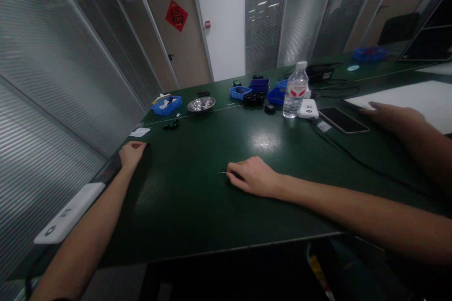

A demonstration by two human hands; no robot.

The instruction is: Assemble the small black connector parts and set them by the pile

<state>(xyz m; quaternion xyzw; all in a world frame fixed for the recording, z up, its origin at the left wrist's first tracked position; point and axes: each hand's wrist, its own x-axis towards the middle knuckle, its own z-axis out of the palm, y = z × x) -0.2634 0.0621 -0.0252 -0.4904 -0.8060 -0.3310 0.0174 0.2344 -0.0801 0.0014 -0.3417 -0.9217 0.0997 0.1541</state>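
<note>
Near the table's left edge, my left hand (132, 154) is closed in a pinch. A small dark bit (148, 144) shows at its fingertips, too small to name. My right hand (252, 176) rests low over the middle of the green table (190, 197), fingers closed. From its fingertips a thin pale pin-like piece (222, 172) points left; the rest of it is hidden in the fingers. Beyond my left hand lie a white paper slip (140, 132) and a small black object (171, 125). Farther back stands a round metal dish (201, 105) with small pieces inside.
Blue trays (167, 106) and blue bins (259, 85) stand at the back. To the right are a water bottle (295, 90), a white box (308, 109), a phone (343, 120) and a black cable (348, 151). Another person's hand (395, 117) touches a pale flat panel (416, 99).
</note>
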